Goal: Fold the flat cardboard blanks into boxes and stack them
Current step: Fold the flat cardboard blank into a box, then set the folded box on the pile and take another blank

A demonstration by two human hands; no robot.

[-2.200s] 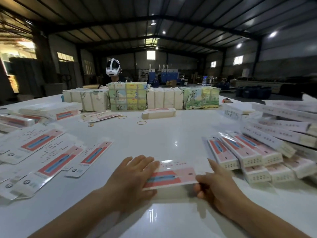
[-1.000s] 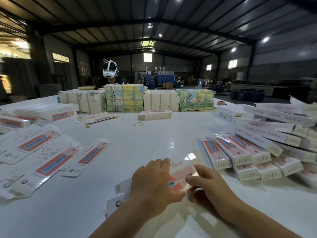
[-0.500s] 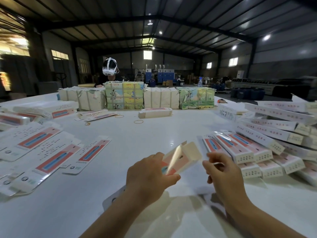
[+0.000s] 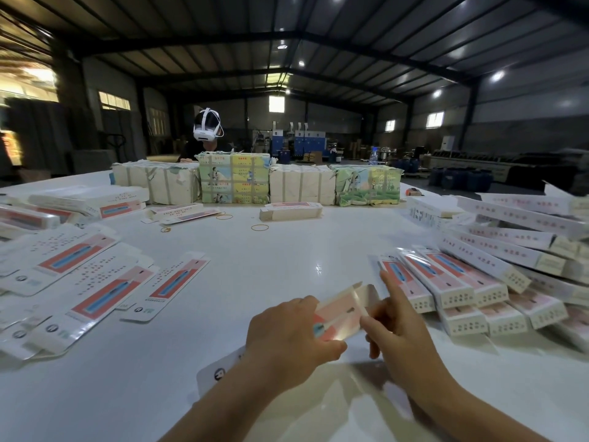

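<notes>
Between both hands, glossy oblong carton (image 4: 342,311)

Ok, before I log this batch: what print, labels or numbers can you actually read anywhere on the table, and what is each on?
None is legible.
Half-folded pink and white cardboard box in both hands: glare, unreadable.
Flat white blanks with red and blue panel: rows of characters, round logos, too small.
Folded white boxes stacked right: blurred print.
Colourful wrapped bundles at the far edge: pictures, text too small.
</notes>
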